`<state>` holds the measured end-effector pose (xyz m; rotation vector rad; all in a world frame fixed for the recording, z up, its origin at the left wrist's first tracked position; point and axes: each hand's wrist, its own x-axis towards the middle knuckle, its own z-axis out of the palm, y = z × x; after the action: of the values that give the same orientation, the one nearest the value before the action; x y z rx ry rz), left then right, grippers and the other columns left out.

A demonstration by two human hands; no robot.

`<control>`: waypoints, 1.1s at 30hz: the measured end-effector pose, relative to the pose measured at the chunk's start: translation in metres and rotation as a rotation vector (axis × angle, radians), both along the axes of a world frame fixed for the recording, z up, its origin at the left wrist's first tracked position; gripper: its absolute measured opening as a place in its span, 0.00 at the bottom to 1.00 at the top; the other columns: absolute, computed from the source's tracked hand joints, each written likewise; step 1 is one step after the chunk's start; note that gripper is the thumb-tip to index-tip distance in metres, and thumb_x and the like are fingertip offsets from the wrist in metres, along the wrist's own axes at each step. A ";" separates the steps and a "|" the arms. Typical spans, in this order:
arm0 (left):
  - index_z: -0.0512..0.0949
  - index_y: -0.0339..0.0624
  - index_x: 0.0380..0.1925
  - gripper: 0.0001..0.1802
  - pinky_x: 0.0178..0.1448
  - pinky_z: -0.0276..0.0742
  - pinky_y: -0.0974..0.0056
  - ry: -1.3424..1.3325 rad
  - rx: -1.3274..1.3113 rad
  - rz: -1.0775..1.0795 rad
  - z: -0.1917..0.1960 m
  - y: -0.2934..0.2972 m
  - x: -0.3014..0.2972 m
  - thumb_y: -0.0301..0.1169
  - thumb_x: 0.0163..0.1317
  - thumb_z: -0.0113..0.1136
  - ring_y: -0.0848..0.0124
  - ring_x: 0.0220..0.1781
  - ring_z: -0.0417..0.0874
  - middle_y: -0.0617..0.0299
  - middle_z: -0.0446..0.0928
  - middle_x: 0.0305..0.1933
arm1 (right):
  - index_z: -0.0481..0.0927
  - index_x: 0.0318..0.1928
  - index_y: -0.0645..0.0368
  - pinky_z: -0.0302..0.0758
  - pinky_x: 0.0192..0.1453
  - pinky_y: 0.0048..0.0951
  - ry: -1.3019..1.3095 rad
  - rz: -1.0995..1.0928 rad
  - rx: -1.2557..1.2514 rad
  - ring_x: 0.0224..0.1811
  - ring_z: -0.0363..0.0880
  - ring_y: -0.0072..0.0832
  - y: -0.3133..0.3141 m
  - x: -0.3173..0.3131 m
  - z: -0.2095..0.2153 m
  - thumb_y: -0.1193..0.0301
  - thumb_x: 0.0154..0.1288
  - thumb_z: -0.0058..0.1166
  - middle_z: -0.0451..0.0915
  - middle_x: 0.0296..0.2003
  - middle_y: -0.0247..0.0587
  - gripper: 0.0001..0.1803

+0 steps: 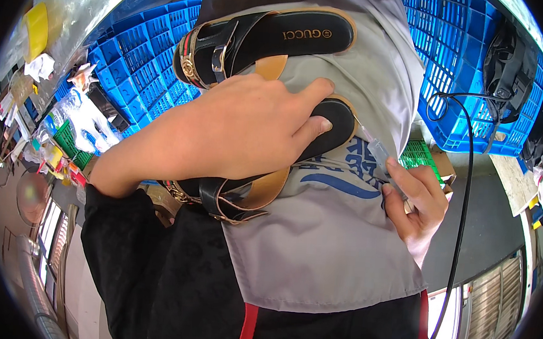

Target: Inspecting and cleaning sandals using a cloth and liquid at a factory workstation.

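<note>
Two black strap sandals with tan edges and gold buckle trim lie across my lap on a grey apron (316, 253). The farther sandal (264, 35) rests sole down, with no hand on it. My left hand (243, 121) lies over the nearer sandal (344, 125) and grips it, the thumb on its black insole; the hand hides the sandal's middle. At the right, my right hand (417, 200) pinches a slim tool with a clear handle (379, 152). Its thin tip reaches the sandal's rounded end; whether it touches the edge I cannot tell, nor the tool's exact kind.
Blue plastic crates (145, 53) stand at the far left, with another blue crate (443, 62) at the far right. A black bag (508, 66) hangs on the right crate. One black cable (464, 200) runs down the right side. White gloves (94, 124) lie at the left.
</note>
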<state>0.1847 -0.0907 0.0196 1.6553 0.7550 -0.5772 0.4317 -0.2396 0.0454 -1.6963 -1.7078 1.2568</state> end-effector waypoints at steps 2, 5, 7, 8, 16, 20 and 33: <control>0.66 0.43 0.61 0.21 0.40 0.73 0.42 0.000 -0.002 -0.003 -0.001 0.001 0.001 0.39 0.72 0.51 0.39 0.31 0.80 0.41 0.78 0.25 | 0.84 0.51 0.65 0.65 0.24 0.25 0.000 -0.008 -0.007 0.22 0.70 0.25 -0.002 0.000 0.000 0.88 0.47 0.61 0.76 0.26 0.40 0.26; 0.66 0.44 0.61 0.21 0.40 0.73 0.42 -0.005 -0.004 -0.004 -0.001 0.001 0.001 0.39 0.72 0.51 0.39 0.32 0.80 0.41 0.78 0.25 | 0.84 0.51 0.65 0.65 0.25 0.25 0.031 -0.039 -0.039 0.22 0.70 0.26 -0.005 0.002 0.001 0.88 0.48 0.61 0.76 0.27 0.41 0.25; 0.66 0.44 0.61 0.21 0.41 0.74 0.42 -0.008 0.000 -0.003 -0.002 0.001 0.001 0.40 0.72 0.50 0.39 0.32 0.80 0.41 0.79 0.26 | 0.84 0.51 0.65 0.66 0.25 0.25 0.045 -0.047 -0.061 0.23 0.70 0.26 -0.005 0.002 0.001 0.88 0.47 0.62 0.76 0.27 0.41 0.25; 0.66 0.44 0.61 0.21 0.41 0.74 0.42 -0.009 0.000 -0.005 -0.002 0.002 0.001 0.40 0.72 0.50 0.39 0.32 0.80 0.41 0.79 0.26 | 0.84 0.51 0.65 0.66 0.25 0.25 0.044 -0.049 -0.061 0.23 0.70 0.26 -0.005 0.003 0.001 0.88 0.47 0.62 0.76 0.27 0.41 0.25; 0.66 0.47 0.62 0.22 0.42 0.75 0.42 0.010 -0.036 0.044 -0.003 0.012 0.001 0.42 0.73 0.49 0.38 0.33 0.81 0.41 0.80 0.28 | 0.84 0.46 0.68 0.67 0.28 0.30 0.096 -0.243 0.002 0.25 0.71 0.31 -0.012 0.006 -0.005 0.88 0.45 0.61 0.81 0.33 0.48 0.22; 0.66 0.52 0.62 0.22 0.46 0.77 0.42 0.010 -0.043 -0.003 -0.001 0.016 0.000 0.44 0.73 0.49 0.37 0.36 0.81 0.39 0.81 0.32 | 0.79 0.50 0.70 0.70 0.32 0.33 -0.031 -0.109 0.448 0.28 0.74 0.37 0.024 -0.007 -0.026 0.87 0.46 0.62 0.83 0.42 0.53 0.25; 0.71 0.52 0.64 0.25 0.58 0.73 0.46 -0.180 -0.116 0.184 -0.002 0.010 -0.009 0.48 0.71 0.50 0.40 0.54 0.79 0.39 0.80 0.49 | 0.83 0.50 0.59 0.70 0.45 0.35 -0.434 -0.071 0.915 0.40 0.75 0.38 0.207 -0.052 -0.040 0.76 0.58 0.63 0.81 0.38 0.39 0.18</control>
<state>0.1757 -0.0806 0.0181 1.4899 0.7195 -0.3308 0.3800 -0.0325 0.0055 -1.4465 -1.9746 -0.0203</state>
